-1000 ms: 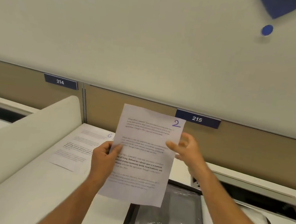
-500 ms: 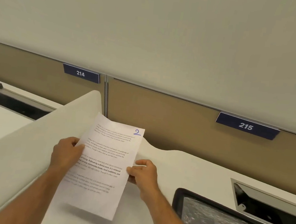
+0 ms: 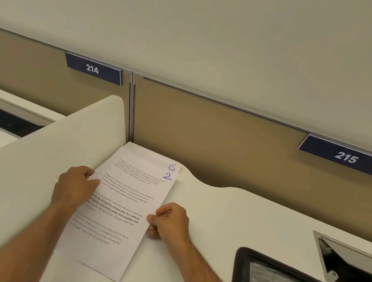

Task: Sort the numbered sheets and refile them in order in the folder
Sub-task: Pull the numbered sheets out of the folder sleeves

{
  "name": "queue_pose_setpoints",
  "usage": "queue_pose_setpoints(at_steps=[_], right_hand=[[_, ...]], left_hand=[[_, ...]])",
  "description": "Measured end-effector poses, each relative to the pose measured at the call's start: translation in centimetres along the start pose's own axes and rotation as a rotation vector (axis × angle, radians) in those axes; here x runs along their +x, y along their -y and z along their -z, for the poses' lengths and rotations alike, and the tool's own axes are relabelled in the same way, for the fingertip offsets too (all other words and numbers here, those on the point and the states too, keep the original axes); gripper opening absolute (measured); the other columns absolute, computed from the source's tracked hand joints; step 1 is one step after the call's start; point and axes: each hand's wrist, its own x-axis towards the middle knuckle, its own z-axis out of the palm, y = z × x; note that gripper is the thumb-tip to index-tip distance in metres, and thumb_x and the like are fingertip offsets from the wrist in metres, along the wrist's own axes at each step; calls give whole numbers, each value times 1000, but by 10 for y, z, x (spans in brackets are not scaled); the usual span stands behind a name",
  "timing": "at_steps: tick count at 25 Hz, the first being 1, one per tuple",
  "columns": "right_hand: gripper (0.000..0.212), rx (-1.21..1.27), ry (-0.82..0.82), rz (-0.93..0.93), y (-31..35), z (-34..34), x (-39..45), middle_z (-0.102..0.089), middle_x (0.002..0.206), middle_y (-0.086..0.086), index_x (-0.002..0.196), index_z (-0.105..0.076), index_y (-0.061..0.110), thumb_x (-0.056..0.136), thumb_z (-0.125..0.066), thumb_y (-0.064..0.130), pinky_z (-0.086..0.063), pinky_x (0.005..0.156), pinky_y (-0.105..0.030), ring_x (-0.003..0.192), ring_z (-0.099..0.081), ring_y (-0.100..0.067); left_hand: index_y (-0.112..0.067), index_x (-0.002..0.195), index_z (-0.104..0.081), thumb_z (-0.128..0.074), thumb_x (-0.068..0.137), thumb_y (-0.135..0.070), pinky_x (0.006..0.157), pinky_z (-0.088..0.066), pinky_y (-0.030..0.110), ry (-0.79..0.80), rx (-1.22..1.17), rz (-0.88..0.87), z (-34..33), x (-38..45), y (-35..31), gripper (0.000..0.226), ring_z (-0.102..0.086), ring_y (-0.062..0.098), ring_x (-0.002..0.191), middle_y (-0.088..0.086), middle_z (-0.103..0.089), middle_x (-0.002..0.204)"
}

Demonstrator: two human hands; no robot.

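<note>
Fingers (image 3: 158,216) of the right hand (image 3: 169,221) and left hand (image 3: 74,186) pinch sheet 2 (image 3: 113,213), laid on sheet 6 (image 3: 153,158) on the counter (image 3: 230,214). Edges should be squared before release, numbers kept visible.

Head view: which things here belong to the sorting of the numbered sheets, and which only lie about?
Belong to the job:
sheet 2, held by left hand and right hand
sheet 6, under sheet 2
black folder

Just lying about:
sign 214
sign 215
desk divider
cable opening
</note>
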Motion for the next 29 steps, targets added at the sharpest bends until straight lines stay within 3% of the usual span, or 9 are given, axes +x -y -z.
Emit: queue_pose_setpoints(at_steps=[3,9,13,17,21,23,25,27,29], right_hand=[[24,-28,-5,0,6,-4,6,-70,76,-16,89,-56,8,77,-75,-1,-56,50,-32,46,-62,-23],[28,-133,-13,8,5,-9,13,-72,66,-14,89,-54,11,77,-79,11,-63,57,-40,45,-64,-22],[30,-72,3,4,7,-3,3,-73,68,-11,94,-58,9,81,-80,25,-62,57,-37,50,-66,-22],[29,-110,-43,135,6,19,-17,-71,84,-1,94,-64,18,81,-80,39,-60,60,-31,63,-68,-15],[45,-446,-139,372,-4,62,-48,-65,115,15,116,-61,31,82,-70,60,-52,88,-21,100,-62,-5],[78,-645,-127,428,-13,92,-71,-46,146,17,142,-45,32,80,-46,80,-39,111,-25,133,-45,-7],[100,-863,-141,455,-27,123,-87,-10,166,14,159,-15,31,77,-22,88,-12,124,-32,154,-10,-11],[97,-1033,-186,445,-42,156,-103,27,162,12,157,16,34,81,-13,88,12,123,-38,151,23,-13],[95,-1112,-228,388,-58,191,-120,40,155,10,148,33,32,84,-11,86,19,120,-43,146,34,-15]], left_hand=[[-15,125,-66,-71,87,-21,93,-47,41,9,23,12,-6,9,2,39,-61,32,111,8,-68,120],[-21,132,-57,-70,89,-29,94,-47,45,2,113,-9,-14,14,1,45,-58,32,114,4,-64,127],[-21,144,-40,-62,93,-35,92,-43,45,-36,452,-172,-15,2,-2,57,-48,32,121,6,-54,135],[-15,140,-50,-65,91,-42,92,-43,48,-83,337,-345,-15,-24,-10,58,-51,34,120,9,-59,134],[-11,137,-56,-45,85,-70,97,-48,50,-77,239,-542,-25,-74,-25,80,-56,32,123,8,-62,134],[-13,145,-50,-29,83,-79,106,-42,51,-44,246,-600,-34,-108,-40,93,-50,31,133,8,-54,145],[-18,153,-38,-22,84,-84,116,-30,51,5,263,-652,-48,-145,-56,97,-36,28,145,6,-38,158],[-24,158,-24,-16,84,-87,120,-15,51,57,267,-720,-64,-182,-73,98,-19,26,152,2,-19,164],[-29,159,-15,-15,82,-91,120,-4,50,115,264,-783,-81,-220,-86,99,-8,25,153,0,-7,165]])
